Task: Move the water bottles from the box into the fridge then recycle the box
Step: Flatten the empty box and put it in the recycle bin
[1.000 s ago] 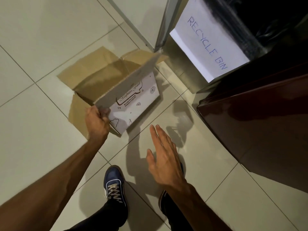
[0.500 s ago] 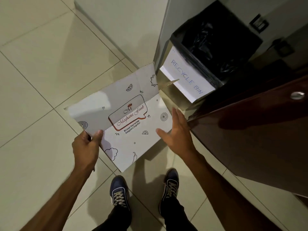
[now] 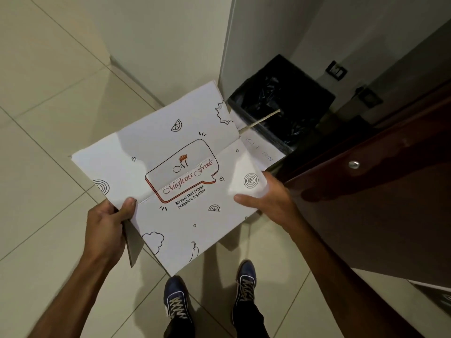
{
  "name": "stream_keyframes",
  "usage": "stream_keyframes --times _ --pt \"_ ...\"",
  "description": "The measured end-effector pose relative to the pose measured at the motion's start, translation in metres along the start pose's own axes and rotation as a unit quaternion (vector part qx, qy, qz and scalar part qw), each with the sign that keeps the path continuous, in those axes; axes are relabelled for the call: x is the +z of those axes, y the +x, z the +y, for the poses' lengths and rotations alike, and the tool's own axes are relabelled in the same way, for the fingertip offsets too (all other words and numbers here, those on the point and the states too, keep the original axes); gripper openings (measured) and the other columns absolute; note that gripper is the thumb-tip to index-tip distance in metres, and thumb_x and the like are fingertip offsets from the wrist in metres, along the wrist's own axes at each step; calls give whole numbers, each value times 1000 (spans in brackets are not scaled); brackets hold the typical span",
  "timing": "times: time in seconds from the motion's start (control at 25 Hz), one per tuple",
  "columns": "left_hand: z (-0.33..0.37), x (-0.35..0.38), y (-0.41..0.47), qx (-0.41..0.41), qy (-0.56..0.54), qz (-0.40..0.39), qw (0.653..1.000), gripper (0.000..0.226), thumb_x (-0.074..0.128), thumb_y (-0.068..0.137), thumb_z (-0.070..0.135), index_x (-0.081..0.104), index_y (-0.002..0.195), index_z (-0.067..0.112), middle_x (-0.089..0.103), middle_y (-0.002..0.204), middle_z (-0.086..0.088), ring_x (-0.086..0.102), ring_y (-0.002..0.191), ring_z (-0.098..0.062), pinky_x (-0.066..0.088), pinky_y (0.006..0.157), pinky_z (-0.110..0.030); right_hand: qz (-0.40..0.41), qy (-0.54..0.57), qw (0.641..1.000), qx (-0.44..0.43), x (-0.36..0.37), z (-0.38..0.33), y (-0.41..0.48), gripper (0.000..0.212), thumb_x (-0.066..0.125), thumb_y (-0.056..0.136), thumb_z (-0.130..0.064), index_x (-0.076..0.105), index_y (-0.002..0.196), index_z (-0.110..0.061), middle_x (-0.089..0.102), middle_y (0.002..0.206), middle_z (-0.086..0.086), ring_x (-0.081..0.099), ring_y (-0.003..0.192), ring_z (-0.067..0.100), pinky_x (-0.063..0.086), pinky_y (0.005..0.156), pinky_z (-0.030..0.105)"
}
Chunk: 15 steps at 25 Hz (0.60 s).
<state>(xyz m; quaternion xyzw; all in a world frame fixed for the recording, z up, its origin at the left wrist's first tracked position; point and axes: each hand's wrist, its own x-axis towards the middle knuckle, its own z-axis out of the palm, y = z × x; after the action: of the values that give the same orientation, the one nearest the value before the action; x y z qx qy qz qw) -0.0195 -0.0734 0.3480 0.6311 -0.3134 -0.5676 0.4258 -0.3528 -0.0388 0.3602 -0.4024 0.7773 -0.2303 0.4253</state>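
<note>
Both hands' grip holds box [image 3: 185, 191] beside black-lined bin [image 3: 283, 103].

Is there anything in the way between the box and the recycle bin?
Nothing visible blocks it. The box, held up by the left hand and right hand, already has its far corner over the rim of the recycle bin. The bin's black-lined mouth is open, with only one box flap over it.

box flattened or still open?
Flattened, or nearly. The box shows as one flat printed sheet creased along the middle, no cavity in view, gripped by the left hand and right hand beside the bin.
</note>
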Motion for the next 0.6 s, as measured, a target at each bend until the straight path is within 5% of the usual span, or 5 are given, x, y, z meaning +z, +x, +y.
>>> stream_keyframes --times 0.16,0.36,0.6 --pt "37 16 -9 -2 -22 -40 999 21 52 96 2 69 89 13 76 86 7 69 71 -9 56 63 -22 23 2 1000 -5 -30 -27 -25 71 94 55 -48 62 116 -29 72 101 -16 67 99 6 58 85 31" --pt "70 33 -20 -21 -49 -83 995 24 48 97 -3 68 102 10 76 96 2 73 81 -13 59 71 -24 49 19 999 -5 -58 -47 -56 64 94 61 -44 62 112 -25 69 103 -15 67 99 10 61 80 32" --pt "89 44 -30 -46 -30 -79 995 15 53 97 2 66 102 6 76 92 -3 73 76 -16 58 62 -24 144 32 989 -28 -75 -77 -88 44 93 61 -39 70 96 -29 74 90 -18 69 86 2 58 74 28"
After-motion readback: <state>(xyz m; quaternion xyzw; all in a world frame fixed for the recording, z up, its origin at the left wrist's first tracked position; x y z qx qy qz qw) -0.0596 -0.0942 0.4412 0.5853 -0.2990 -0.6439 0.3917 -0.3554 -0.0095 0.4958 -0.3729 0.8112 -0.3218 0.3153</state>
